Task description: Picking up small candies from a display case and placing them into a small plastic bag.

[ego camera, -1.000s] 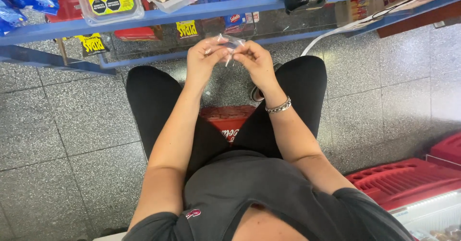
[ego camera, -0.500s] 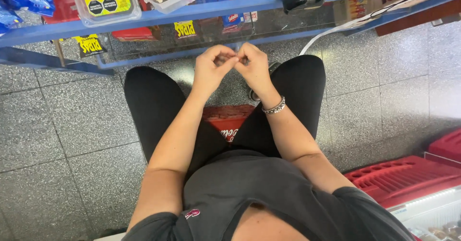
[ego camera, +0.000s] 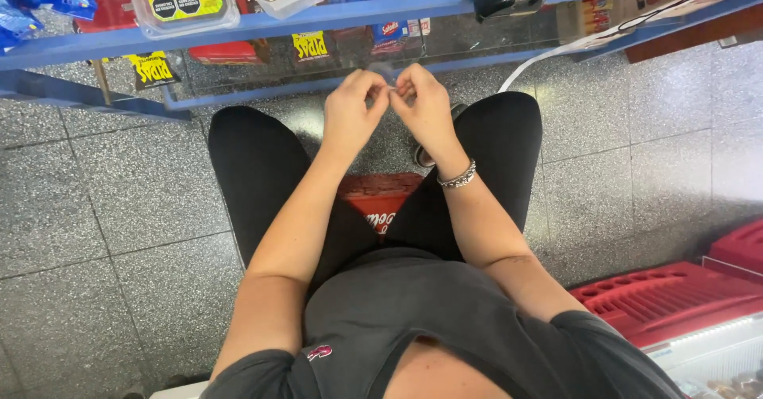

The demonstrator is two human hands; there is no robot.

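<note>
The left hand [ego camera: 354,113] and right hand [ego camera: 425,105] meet fingertip to fingertip, both pinched narrowly on a small clear wrapper [ego camera: 388,79] between them. It lies at twelve o'clock from the person, just under the blue shelf [ego camera: 262,25], equally near either hand; its long axis is too blurred to tell.

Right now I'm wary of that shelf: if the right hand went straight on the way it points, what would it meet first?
Probably the left hand, since the right hand is fingertip to fingertip with it.
</note>
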